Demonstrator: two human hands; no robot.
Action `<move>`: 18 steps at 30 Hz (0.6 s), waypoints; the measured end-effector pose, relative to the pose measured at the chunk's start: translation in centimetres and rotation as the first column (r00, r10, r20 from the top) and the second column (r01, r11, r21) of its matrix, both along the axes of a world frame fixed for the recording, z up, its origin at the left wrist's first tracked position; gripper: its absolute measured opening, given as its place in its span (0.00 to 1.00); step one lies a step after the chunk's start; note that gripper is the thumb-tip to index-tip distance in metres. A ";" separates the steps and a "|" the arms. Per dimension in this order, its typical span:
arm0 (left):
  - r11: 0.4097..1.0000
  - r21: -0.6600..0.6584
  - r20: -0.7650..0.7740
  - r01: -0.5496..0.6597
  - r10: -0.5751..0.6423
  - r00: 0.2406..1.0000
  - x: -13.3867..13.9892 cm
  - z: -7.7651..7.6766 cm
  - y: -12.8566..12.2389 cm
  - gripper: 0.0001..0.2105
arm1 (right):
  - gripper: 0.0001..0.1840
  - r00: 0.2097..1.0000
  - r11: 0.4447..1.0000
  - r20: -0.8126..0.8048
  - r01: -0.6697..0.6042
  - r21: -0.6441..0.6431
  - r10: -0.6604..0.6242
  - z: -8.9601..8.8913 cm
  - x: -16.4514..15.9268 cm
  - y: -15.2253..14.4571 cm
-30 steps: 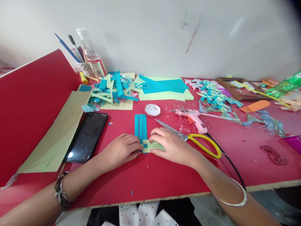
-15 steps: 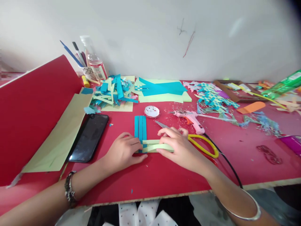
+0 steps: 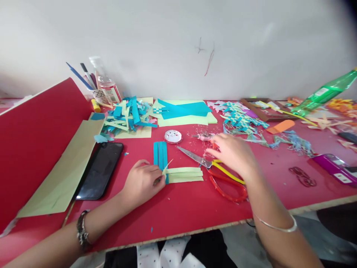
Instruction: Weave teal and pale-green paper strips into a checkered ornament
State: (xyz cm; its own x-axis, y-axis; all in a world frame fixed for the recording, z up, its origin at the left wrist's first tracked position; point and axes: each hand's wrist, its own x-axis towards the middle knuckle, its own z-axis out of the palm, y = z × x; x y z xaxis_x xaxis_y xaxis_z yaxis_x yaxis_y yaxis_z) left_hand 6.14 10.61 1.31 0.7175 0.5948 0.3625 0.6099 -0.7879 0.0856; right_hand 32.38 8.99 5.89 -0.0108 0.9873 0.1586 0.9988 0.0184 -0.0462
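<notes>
Blue paper strips (image 3: 160, 152) lie upright on the red tabletop, crossed near their lower end by pale green paper strips (image 3: 185, 175) running to the right. My left hand (image 3: 146, 176) is closed at the crossing, pinching a pale green strip whose thin end sticks up by the fingers. Over the pink glue gun (image 3: 205, 137) reaches my right hand (image 3: 232, 152), thumb and fingers apart; it covers the handle, and whether it grips is hidden. Scissors (image 3: 206, 163) with one yellow and one red handle lie partly under the right wrist, blades slightly apart.
A round white lid (image 3: 173, 136) sits behind the strips. Left are a black phone (image 3: 100, 171) and a red board (image 3: 41, 149). Paper scraps (image 3: 131, 115), blue sheets (image 3: 184, 108), a green bottle (image 3: 323, 95) and a purple box (image 3: 334, 169) surround the work area.
My right hand has let go of the pale green strips and moved up and right to the glue gun, uncovering the scissors. A strip end now stands up at my left fingers.
</notes>
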 end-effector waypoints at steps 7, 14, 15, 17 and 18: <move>0.997 -0.080 -0.033 -0.001 -0.001 0.999 -0.3 0.2 0.2 0.13 | 0.11 0.968 0.955 -0.081 0.217 -0.203 -0.237 -3.8 6.1 1.6; 0.992 -0.128 -0.037 0.011 -0.016 0.999 -0.6 0.4 0.3 0.14 | 0.22 0.922 0.938 -0.180 0.347 -0.015 -0.344 -3.0 5.4 -0.5; 0.991 -0.135 -0.036 0.013 -0.018 0.999 -0.6 0.4 0.3 0.15 | 0.23 0.922 0.936 -0.198 0.348 0.047 -0.333 -2.8 4.9 -1.1; 0.989 -0.147 -0.030 0.018 -0.023 0.999 -0.6 0.4 0.4 0.16 | 0.26 0.941 0.945 -0.220 0.293 0.143 -0.258 -2.6 3.4 -2.5; 0.988 -0.151 -0.026 0.019 -0.023 0.999 -0.7 0.5 0.4 0.16 | 0.28 0.952 0.953 -0.221 0.249 0.172 -0.209 -2.7 2.6 -3.2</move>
